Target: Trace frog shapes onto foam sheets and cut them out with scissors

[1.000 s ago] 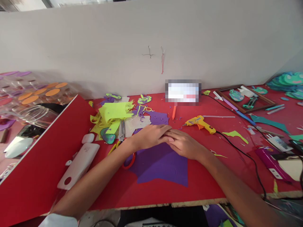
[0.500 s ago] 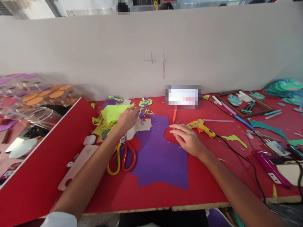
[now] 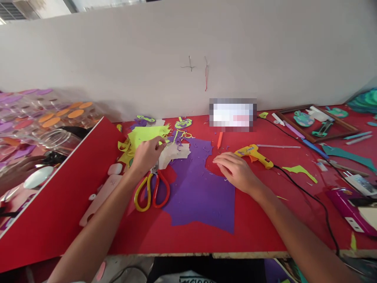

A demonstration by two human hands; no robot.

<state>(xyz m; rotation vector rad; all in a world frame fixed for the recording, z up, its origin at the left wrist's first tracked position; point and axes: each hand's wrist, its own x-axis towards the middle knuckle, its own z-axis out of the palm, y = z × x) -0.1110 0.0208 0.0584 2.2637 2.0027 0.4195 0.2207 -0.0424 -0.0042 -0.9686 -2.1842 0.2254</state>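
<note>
My left hand [image 3: 147, 155] hovers over the handles' upper end of a pair of scissors [image 3: 157, 190] with yellow and red handles. Its fingers are curled together in a pinch, and anything between them is too small to make out. Just beyond it are yellow-green foam scraps [image 3: 144, 135] and a pale offcut [image 3: 179, 151]. A purple foam sheet [image 3: 203, 200] with a cut, wavy outline lies between my hands. At its right edge rests my right hand [image 3: 238, 171], open, fingers loosely stretched and holding nothing. Near that hand is a yellow glue gun [image 3: 256, 154].
A red divider [image 3: 59, 196] stands at left, with a co-worker's hand [image 3: 20, 171] and plastic cups [image 3: 55, 114] behind it. An orange pen [image 3: 220, 140] lies below a blurred screen [image 3: 232, 114]. A wooden frame [image 3: 350, 127], a black cord [image 3: 312, 196] and a magenta box [image 3: 344, 208] are at right.
My left hand has drawn back from the yellow-green scraps toward me, its fingers now curled. My right hand has barely moved. A co-worker's hand has appeared behind the divider.
</note>
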